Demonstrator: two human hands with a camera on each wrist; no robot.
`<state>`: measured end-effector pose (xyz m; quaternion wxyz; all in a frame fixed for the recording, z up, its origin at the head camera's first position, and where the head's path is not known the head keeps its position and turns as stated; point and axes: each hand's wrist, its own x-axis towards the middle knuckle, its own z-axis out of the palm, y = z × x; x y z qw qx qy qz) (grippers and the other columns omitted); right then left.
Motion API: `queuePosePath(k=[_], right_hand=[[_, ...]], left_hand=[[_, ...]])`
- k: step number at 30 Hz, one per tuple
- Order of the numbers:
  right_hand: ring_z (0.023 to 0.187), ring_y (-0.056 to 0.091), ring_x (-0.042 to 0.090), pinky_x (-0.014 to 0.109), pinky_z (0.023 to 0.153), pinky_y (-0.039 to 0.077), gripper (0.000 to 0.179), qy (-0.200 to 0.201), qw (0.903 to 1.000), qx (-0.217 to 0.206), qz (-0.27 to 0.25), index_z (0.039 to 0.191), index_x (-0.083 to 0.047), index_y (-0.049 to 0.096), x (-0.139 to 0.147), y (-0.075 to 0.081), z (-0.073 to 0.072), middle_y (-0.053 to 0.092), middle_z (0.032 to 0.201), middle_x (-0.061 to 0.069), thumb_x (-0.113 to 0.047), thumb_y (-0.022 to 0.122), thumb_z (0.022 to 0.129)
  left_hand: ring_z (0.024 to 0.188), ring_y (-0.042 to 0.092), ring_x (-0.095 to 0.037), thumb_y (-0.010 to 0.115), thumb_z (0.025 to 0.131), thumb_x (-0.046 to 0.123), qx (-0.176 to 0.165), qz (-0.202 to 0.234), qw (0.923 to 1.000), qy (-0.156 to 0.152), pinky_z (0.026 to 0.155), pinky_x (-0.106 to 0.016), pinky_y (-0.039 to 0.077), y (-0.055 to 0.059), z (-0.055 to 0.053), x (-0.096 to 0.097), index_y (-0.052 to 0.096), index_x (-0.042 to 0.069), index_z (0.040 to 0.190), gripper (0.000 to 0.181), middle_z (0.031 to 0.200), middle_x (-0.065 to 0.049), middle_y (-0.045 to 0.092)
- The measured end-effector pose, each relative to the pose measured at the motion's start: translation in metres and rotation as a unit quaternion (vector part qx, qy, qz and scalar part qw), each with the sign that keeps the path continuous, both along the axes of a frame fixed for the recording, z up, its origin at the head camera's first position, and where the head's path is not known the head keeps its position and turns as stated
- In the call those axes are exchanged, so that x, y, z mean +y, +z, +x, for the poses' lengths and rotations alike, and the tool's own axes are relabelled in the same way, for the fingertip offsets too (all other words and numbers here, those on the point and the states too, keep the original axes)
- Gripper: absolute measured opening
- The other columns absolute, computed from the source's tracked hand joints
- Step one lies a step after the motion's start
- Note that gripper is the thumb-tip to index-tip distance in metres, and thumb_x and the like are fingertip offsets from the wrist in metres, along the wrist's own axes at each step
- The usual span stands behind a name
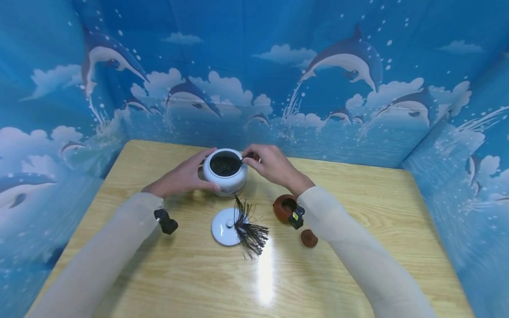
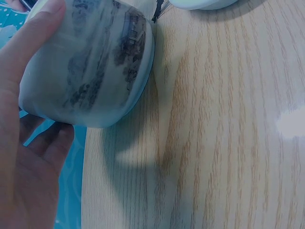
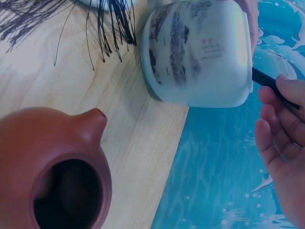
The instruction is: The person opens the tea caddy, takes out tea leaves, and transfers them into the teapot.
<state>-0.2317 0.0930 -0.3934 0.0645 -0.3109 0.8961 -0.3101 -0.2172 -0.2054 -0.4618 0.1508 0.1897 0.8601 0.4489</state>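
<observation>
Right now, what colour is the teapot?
The teapot is reddish brown; it shows best in the right wrist view.

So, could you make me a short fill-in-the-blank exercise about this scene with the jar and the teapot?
1. The person's ____ grip pinches a dark handle, while the other grip clasps the white jar.
2. In the head view, the white jar is to the ____ of the brown teapot.
3. In the head view, dark strands partly cover the white ____.
4. The small brown lid lies on the wood-grained ____.

Missing words: right; left; lid; table.
</observation>
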Motion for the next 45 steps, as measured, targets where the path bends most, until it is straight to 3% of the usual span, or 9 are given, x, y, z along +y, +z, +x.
queuePosePath(k=[7, 16, 24, 30, 37, 43, 45], right_hand=[[0.1, 0.071, 0.018, 0.039, 0.081, 0.061, 0.025, -0.029, 0.998, -0.035, -0.043, 0.128, -0.011, 0.076, 0.0, -0.011, 0.001, 0.078, 0.115, 0.004, -0.027, 0.065, 0.112], [0.105, 0.071, 0.019, 0.041, 0.087, 0.062, 0.026, -0.074, 0.9873, -0.091, -0.106, 0.129, -0.012, 0.075, 0.001, -0.024, 0.007, 0.077, 0.116, 0.004, -0.029, 0.065, 0.112], [0.109, 0.07, 0.038, 0.053, 0.091, 0.063, 0.027, -0.104, 0.9694, -0.145, -0.169, 0.13, -0.012, 0.074, 0.005, -0.025, 0.009, 0.077, 0.113, 0.008, -0.03, 0.064, 0.112], [0.105, 0.071, 0.025, 0.044, 0.089, 0.064, 0.027, -0.114, 0.9634, -0.154, -0.188, 0.129, -0.013, 0.074, 0.011, -0.023, 0.007, 0.077, 0.116, 0.007, -0.031, 0.065, 0.112], [0.106, 0.071, 0.024, 0.062, 0.101, 0.06, 0.03, -0.124, 0.9497, -0.18, -0.224, 0.132, -0.007, 0.073, 0.018, -0.024, 0.007, 0.077, 0.12, 0.018, -0.029, 0.063, 0.113], [0.106, 0.071, 0.024, 0.042, 0.094, 0.063, 0.03, -0.146, 0.9399, -0.19, -0.243, 0.132, -0.009, 0.073, 0.025, -0.024, 0.008, 0.077, 0.12, 0.019, -0.03, 0.063, 0.113], [0.105, 0.07, 0.023, 0.042, 0.095, 0.063, 0.031, -0.152, 0.9389, -0.19, -0.244, 0.133, -0.009, 0.073, 0.028, -0.025, 0.008, 0.078, 0.119, 0.016, -0.031, 0.064, 0.113]], left_hand=[[0.162, 0.036, -0.034, 0.096, 0.08, 0.053, -0.003, -0.009, 0.9999, 0.004, 0.131, -0.067, 0.031, 0.0, 0.001, 0.0, 0.019, 0.023, 0.176, 0.127, 0.177, -0.006, 0.034], [0.163, 0.035, -0.031, 0.097, 0.075, 0.059, -0.004, -0.008, 0.9999, 0.011, 0.132, -0.067, 0.031, -0.001, 0.0, 0.0, 0.021, 0.023, 0.176, 0.131, 0.178, -0.003, 0.032], [0.163, 0.035, -0.034, 0.096, 0.078, 0.057, -0.003, -0.013, 0.9999, 0.009, 0.132, -0.068, 0.031, -0.002, 0.0, 0.001, 0.018, 0.023, 0.176, 0.13, 0.179, -0.005, 0.031], [0.164, 0.033, -0.033, 0.097, 0.079, 0.055, -0.001, -0.011, 0.9998, 0.015, 0.133, -0.067, 0.028, -0.002, 0.001, 0.0, 0.019, 0.023, 0.176, 0.129, 0.179, -0.005, 0.03], [0.164, 0.032, -0.034, 0.097, 0.077, 0.057, -0.004, -0.015, 0.9997, 0.018, 0.133, -0.067, 0.028, -0.002, 0.001, 0.0, 0.018, 0.023, 0.176, 0.132, 0.18, -0.006, 0.029], [0.165, 0.031, -0.035, 0.098, 0.076, 0.056, -0.003, -0.018, 0.9997, 0.012, 0.133, -0.069, 0.026, -0.002, 0.0, -0.001, 0.017, 0.022, 0.177, 0.134, 0.18, -0.006, 0.028], [0.165, 0.03, -0.035, 0.098, 0.075, 0.057, -0.005, -0.023, 0.9996, 0.014, 0.133, -0.069, 0.026, -0.001, 0.001, -0.001, 0.017, 0.023, 0.177, 0.134, 0.181, -0.006, 0.027]])
